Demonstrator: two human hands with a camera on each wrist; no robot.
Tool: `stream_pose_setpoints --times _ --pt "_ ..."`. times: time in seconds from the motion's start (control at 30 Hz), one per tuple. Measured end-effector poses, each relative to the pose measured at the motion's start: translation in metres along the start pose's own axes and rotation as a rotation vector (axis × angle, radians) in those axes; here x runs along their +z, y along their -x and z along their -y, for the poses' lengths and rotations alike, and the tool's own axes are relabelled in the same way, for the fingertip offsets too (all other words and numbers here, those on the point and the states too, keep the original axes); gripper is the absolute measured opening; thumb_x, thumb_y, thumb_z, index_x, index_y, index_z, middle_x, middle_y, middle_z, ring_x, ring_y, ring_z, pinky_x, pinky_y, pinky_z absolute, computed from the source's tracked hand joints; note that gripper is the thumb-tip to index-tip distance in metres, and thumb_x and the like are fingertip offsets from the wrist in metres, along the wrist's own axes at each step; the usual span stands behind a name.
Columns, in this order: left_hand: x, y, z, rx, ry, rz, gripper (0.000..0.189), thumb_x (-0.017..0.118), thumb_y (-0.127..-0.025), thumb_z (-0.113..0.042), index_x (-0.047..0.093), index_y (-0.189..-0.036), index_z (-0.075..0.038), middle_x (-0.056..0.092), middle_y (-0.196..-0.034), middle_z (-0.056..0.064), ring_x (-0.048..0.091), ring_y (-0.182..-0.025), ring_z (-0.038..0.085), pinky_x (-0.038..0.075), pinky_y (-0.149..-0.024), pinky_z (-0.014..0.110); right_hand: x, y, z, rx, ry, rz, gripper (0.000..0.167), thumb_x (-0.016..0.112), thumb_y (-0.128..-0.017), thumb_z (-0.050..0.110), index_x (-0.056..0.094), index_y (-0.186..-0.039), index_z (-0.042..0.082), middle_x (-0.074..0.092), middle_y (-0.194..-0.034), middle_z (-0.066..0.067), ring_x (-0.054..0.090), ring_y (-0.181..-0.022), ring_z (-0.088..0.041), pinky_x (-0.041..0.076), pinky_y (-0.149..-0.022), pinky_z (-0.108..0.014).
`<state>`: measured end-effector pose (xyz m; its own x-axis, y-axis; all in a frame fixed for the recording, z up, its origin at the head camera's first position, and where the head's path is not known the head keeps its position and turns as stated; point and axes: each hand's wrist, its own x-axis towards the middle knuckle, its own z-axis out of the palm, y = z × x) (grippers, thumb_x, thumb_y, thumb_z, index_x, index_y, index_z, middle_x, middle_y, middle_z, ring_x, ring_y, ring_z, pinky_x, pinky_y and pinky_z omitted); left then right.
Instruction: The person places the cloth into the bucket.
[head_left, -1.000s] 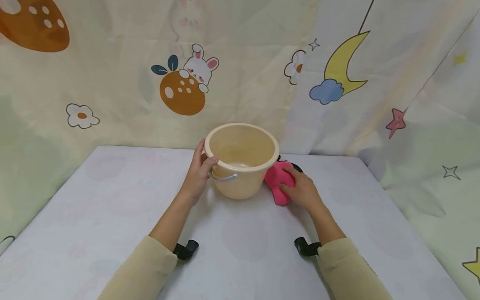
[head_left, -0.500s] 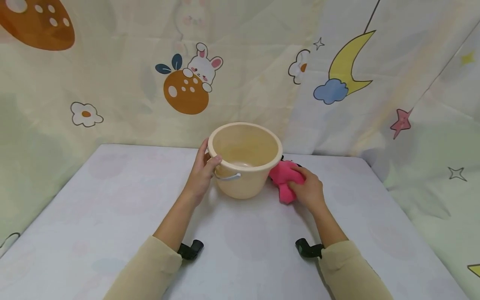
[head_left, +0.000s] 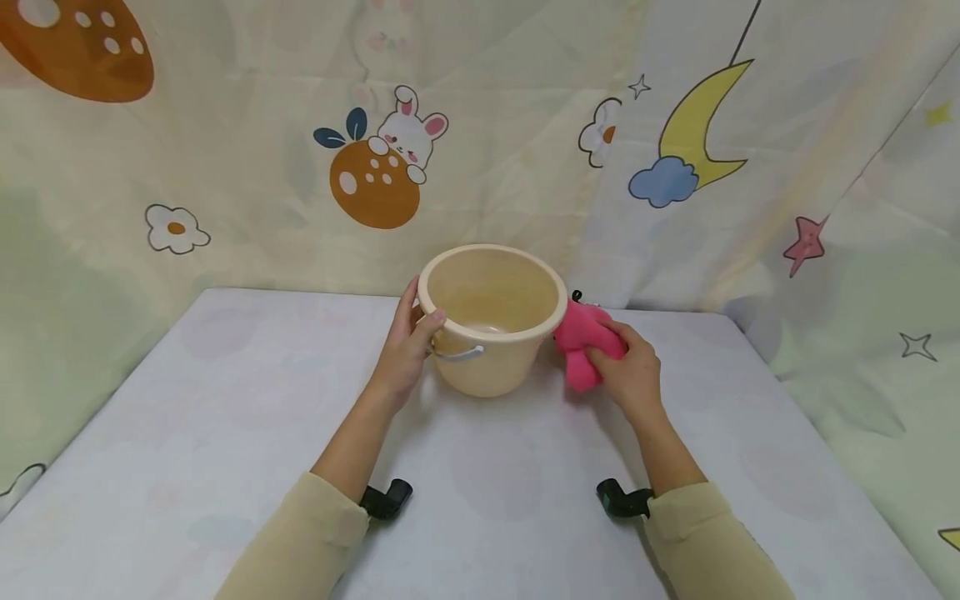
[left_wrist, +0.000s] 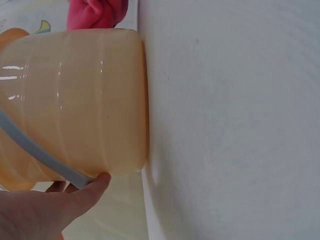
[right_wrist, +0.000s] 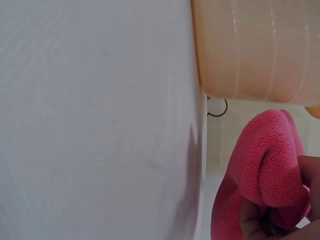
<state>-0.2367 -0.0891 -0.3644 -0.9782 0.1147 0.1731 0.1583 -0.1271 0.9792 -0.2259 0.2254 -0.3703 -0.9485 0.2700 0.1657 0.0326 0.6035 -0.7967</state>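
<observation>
A cream plastic bucket [head_left: 487, 367] stands upright on the white table in the head view, its inside facing me. My left hand [head_left: 403, 354] grips its left side near the rim; in the left wrist view this hand [left_wrist: 55, 210] lies by the grey handle [left_wrist: 42, 156]. To the right of the bucket, my right hand [head_left: 632, 371] pinches a soft pink fleecy item [head_left: 587, 342] with a small black loop [head_left: 577, 295] on top. It hangs close beside the bucket wall, over its shadow. In the right wrist view, the fingers press into folds of the pink item [right_wrist: 265, 160].
The white tabletop [head_left: 480, 483] extends around the bucket. Behind it hangs a cream curtain [head_left: 247, 150] with cartoon prints. Black wrist mounts [head_left: 386, 500] jut inward from both forearms.
My right hand has lifted the pink item and drawn it slightly right, away from the bucket. My left hand keeps its hold on the bucket. The head view has shifted slightly.
</observation>
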Motion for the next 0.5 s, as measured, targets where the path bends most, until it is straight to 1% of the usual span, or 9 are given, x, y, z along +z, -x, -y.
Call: stream_pose_setpoints --times 0.1,0.23,0.37,0.5 --pt "0.000 0.000 0.000 0.004 0.007 0.003 0.077 0.054 -0.101 -0.032 0.013 -0.166 -0.032 0.035 -0.162 0.013 0.045 -0.140 0.031 0.037 -0.110 0.054 -0.003 0.000 0.001 0.012 -0.006 -0.029 0.056 0.068 -0.094 0.017 0.055 -0.148 0.013 0.057 -0.145 -0.019 0.053 -0.128 -0.039 0.050 -0.102 -0.054" --pt "0.000 0.000 0.000 0.008 -0.002 0.006 0.076 0.054 -0.101 -0.033 0.012 -0.166 -0.033 0.034 -0.162 0.014 0.045 -0.140 0.031 0.037 -0.110 0.055 -0.008 0.000 0.003 0.005 -0.023 -0.070 0.057 0.068 -0.094 0.017 0.054 -0.149 0.013 0.056 -0.146 -0.018 0.053 -0.130 -0.039 0.050 -0.102 -0.055" --pt "0.001 0.001 -0.001 0.007 -0.007 0.002 0.076 0.053 -0.101 -0.033 0.012 -0.166 -0.033 0.035 -0.162 0.014 0.046 -0.138 0.029 0.038 -0.110 0.054 -0.013 -0.001 0.005 -0.017 -0.052 -0.103 0.055 0.069 -0.094 0.017 0.056 -0.147 0.013 0.058 -0.144 -0.017 0.053 -0.129 -0.037 0.050 -0.103 -0.054" --pt "0.001 0.000 -0.001 0.008 -0.005 0.000 0.076 0.053 -0.101 -0.033 0.013 -0.166 -0.033 0.035 -0.162 0.014 0.046 -0.138 0.029 0.038 -0.109 0.053 -0.020 -0.002 0.007 -0.030 -0.076 -0.127 0.054 0.070 -0.094 0.019 0.058 -0.146 0.015 0.060 -0.142 -0.015 0.054 -0.127 -0.034 0.051 -0.101 -0.052"
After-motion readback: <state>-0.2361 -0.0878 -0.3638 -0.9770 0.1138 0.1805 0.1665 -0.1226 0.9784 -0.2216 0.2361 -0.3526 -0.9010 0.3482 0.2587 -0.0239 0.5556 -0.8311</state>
